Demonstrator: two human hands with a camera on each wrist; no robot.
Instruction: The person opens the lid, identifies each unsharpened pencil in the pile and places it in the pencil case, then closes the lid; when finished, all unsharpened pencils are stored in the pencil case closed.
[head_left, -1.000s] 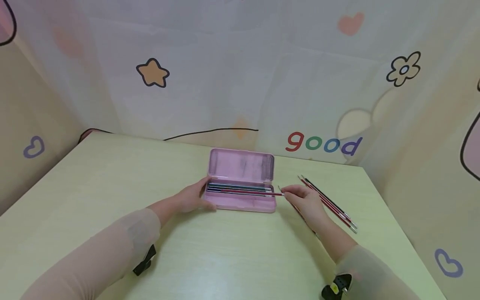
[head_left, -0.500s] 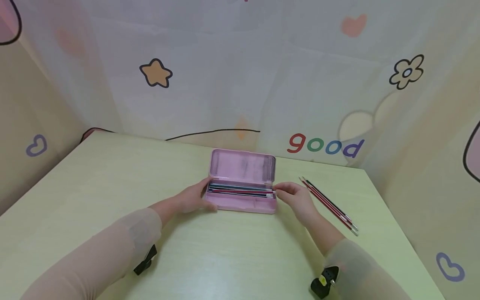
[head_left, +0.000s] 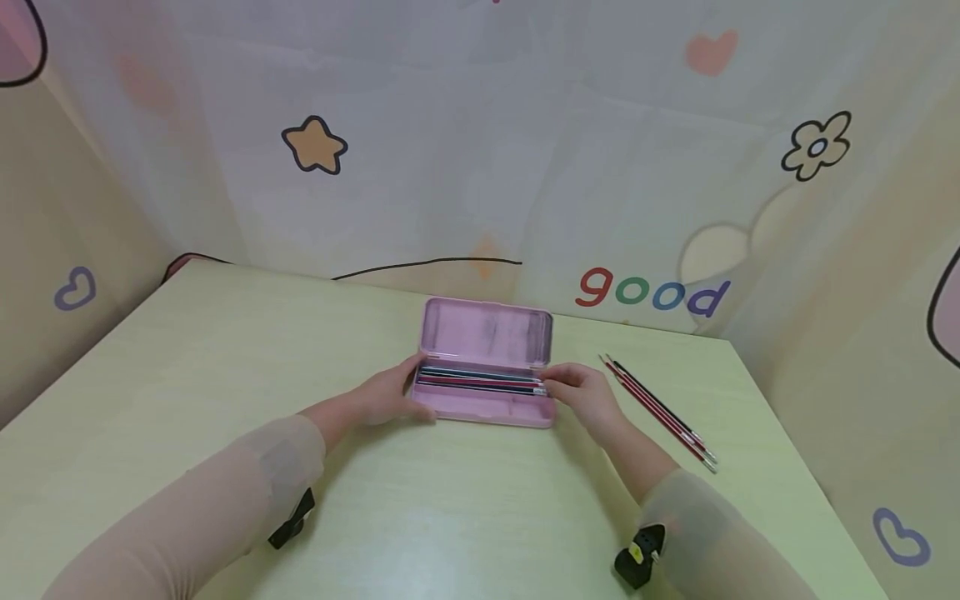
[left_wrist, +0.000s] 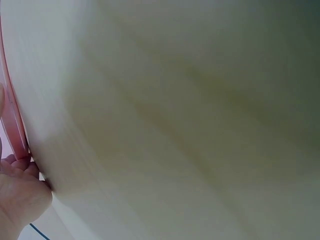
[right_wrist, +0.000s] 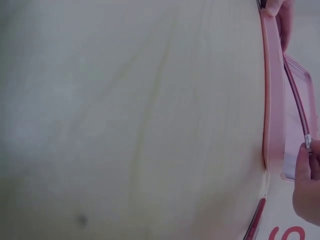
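A pink pencil case [head_left: 468, 407] lies with its lid [head_left: 483, 329] raised, and several dark pencils and a red one run lengthwise inside. My left hand [head_left: 381, 398] grips the case's left end, thumb at the front corner; in the left wrist view its fingers touch the pink edge. At the other end, my right hand [head_left: 588, 398] pinches the silver-tipped end of the red pencil [right_wrist: 298, 102] between thumb and fingers. The right wrist view shows that end raised slightly above the case's rim, with the far end inside.
To the right of my right hand, several red and dark pencils [head_left: 663, 415] lie slanted together on the pale table [head_left: 420, 508]. A printed cloth backdrop [head_left: 450, 150] rises just behind the case.
My right hand has moved left, bringing the red pencil from sticking out past the case's right end to lying within its length. The left hand has stayed on the case.
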